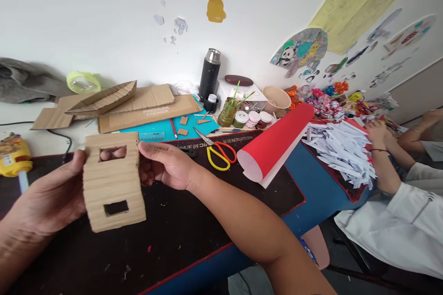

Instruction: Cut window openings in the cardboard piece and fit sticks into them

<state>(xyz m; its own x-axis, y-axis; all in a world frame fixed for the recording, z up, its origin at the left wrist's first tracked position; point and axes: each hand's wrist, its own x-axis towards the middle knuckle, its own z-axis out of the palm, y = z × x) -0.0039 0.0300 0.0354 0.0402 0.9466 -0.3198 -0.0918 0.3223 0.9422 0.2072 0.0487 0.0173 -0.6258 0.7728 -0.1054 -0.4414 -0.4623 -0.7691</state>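
A brown corrugated cardboard strip (114, 182) with two rectangular cut-out holes is held up between my hands, bent slightly along its ridges. My left hand (58, 193) grips its left edge, thumb in front. At the upper right edge, my right hand (166, 163) pinches it, and fingertips show through the top hole. Beyond my right hand lie scissors (219, 153) with yellow and orange handles, blades partly apart. A cardboard boat shape (104, 99) rests on flat cardboard pieces (148, 113) behind the strip.
A rolled red sheet (277, 143) lies right of the scissors. Paint jars (241, 119), a black thermos (210, 73) and a yellow glue gun (15, 154) stand around the black mat (194, 221). At right, another person's hands (377, 133) are by a pile of white paper strips (342, 147).
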